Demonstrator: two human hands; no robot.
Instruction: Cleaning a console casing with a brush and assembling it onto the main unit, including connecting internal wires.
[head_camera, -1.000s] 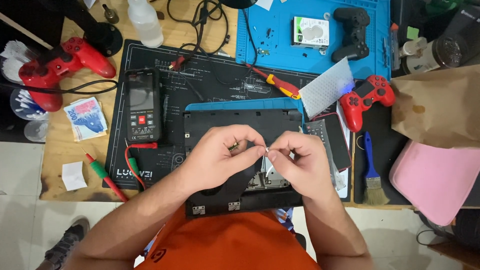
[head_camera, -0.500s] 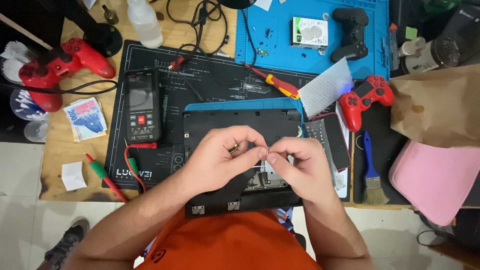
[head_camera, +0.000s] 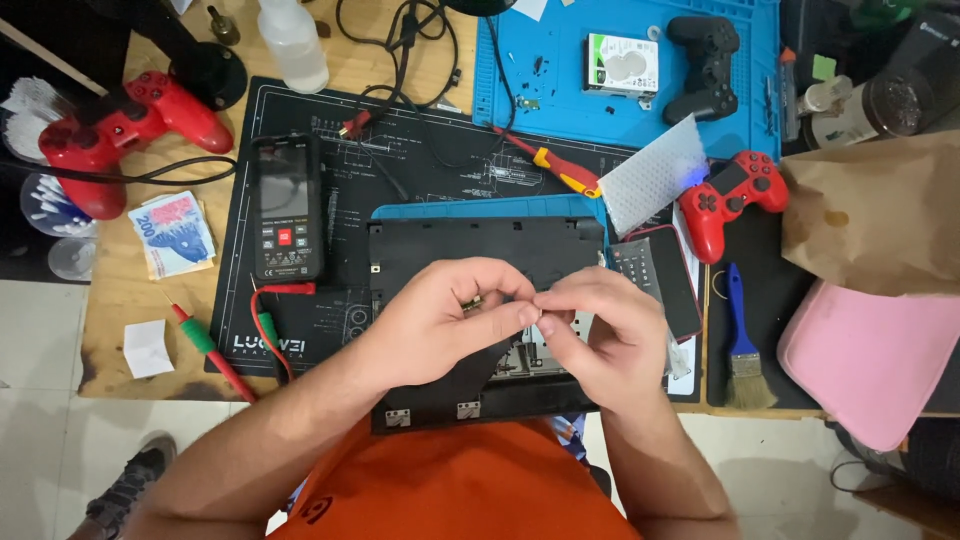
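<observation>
Both hands meet over the opened black laptop base (head_camera: 480, 250) lying on the worktop (head_camera: 130, 300): the left hand (head_camera: 440, 320) and right hand (head_camera: 600, 335) are curled, fingertips pinched together on a tiny part too small to identify. A black multimeter (head_camera: 287, 208) lies just left of the laptop base, a red-handled screwdriver (head_camera: 555, 168) beyond it, and a blue brush (head_camera: 740, 340) to its right.
</observation>
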